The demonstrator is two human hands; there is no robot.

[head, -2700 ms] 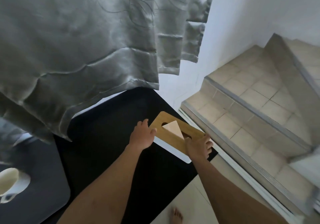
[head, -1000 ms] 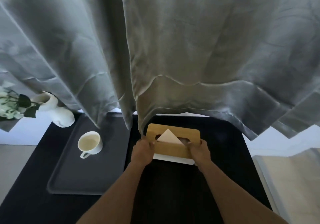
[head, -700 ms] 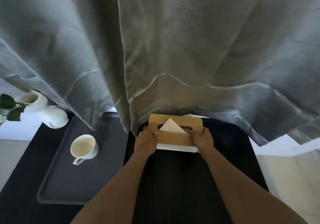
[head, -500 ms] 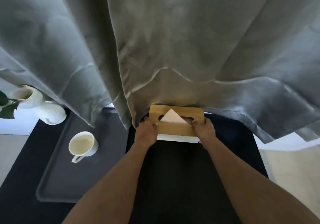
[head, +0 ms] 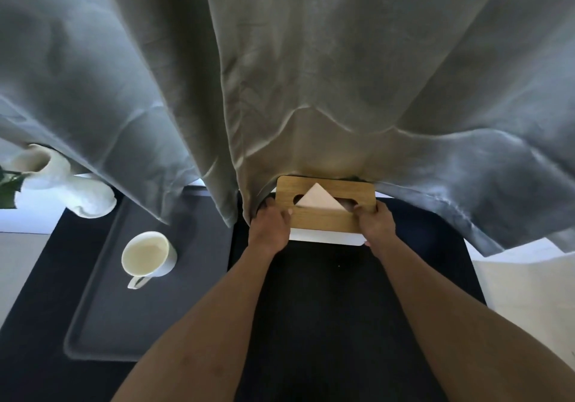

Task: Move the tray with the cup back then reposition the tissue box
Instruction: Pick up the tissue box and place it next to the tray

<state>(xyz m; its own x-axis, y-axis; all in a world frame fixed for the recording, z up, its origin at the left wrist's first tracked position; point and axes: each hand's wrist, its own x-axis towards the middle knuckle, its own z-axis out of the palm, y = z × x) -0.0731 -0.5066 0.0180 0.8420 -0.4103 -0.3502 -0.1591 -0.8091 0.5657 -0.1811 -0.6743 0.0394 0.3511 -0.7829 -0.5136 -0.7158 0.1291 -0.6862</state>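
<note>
Both hands grip the tissue box (head: pixel 325 219) by its ends, the left hand (head: pixel 269 227) and the right hand (head: pixel 376 225) clenched on it at the far edge of the dark table (head: pixel 342 308), right under the grey curtain (head: pixel 311 75). Left of it, the cup (head: pixel 148 255) stands on the grey tray (head: pixel 130 324), near a white vase (head: pixel 77 190).

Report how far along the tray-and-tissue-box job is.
Looks done: the grey tray lies at the left of the dark table, far end under the curtain, with the cup standing on it and no hand on it. In hand: the left hand and right hand grip the ends of the tissue box, at the curtain's hem. Left: letting go of the box.
</note>
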